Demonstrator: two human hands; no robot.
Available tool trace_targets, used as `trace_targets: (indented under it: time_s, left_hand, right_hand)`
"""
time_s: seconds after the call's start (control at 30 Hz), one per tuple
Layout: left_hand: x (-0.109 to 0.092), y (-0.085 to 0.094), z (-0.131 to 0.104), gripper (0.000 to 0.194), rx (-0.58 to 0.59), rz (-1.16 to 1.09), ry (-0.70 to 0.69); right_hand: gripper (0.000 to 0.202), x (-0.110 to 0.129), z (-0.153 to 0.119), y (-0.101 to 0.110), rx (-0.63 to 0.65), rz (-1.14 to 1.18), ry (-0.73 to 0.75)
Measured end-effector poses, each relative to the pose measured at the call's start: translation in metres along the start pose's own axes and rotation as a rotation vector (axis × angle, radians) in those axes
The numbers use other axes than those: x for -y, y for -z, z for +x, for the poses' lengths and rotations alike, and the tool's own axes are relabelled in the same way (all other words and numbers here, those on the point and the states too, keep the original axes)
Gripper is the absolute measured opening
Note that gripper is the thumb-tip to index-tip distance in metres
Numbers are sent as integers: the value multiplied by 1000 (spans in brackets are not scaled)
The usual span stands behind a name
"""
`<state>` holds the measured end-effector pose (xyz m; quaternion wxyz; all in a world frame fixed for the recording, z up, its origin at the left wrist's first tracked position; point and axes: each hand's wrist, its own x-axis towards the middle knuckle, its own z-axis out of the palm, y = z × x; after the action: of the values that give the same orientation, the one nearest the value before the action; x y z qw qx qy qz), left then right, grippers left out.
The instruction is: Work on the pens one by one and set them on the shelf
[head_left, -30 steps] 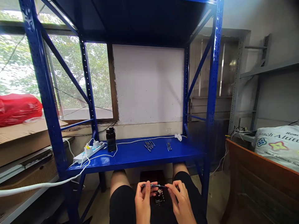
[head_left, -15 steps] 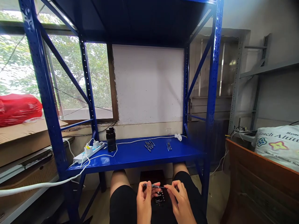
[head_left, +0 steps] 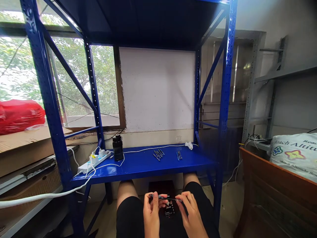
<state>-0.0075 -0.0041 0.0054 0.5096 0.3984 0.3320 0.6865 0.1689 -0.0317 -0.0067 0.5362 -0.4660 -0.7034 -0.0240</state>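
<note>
Above my lap, my left hand [head_left: 154, 210] is closed around a dark pen barrel [head_left: 160, 197], thumb on top. A thin dark rod [head_left: 171, 199] runs from the barrel's right end to my right hand [head_left: 189, 208], whose thumb and fingertips pinch its far end. Beyond my hands, on the blue shelf [head_left: 138, 167], lie a group of several dark pens [head_left: 158, 154] and, farther right, a smaller group of pens [head_left: 179, 155].
A black bottle [head_left: 117, 148] and a white power strip [head_left: 95, 161] with cables stand on the shelf's left part. Crumpled white material [head_left: 189, 145] lies at the back right. A brown chair back [head_left: 274, 185] is at the right.
My left hand has shifted slightly left with the barrel. More of the thin rod shows between my hands, and its right end has moved slightly right.
</note>
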Motion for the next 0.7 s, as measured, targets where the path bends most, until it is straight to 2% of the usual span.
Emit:
trace_targets:
  time_s: [0.2, 0.33, 0.53, 0.7]
  left_hand:
    - [-2, -7, -2, 47, 59, 47, 0]
    - [-8, -13, -6, 47, 112, 74, 2]
    - [-12, -15, -8, 45, 178, 131, -5]
    - [-12, -13, -7, 44, 181, 156, -2]
  right_hand:
    - [26, 0, 0, 0, 56, 4, 29]
    - [29, 4, 2, 1, 111, 85, 49]
    - [11, 3, -1, -3, 98, 209, 5]
    - [10, 0, -2, -3, 109, 221, 4]
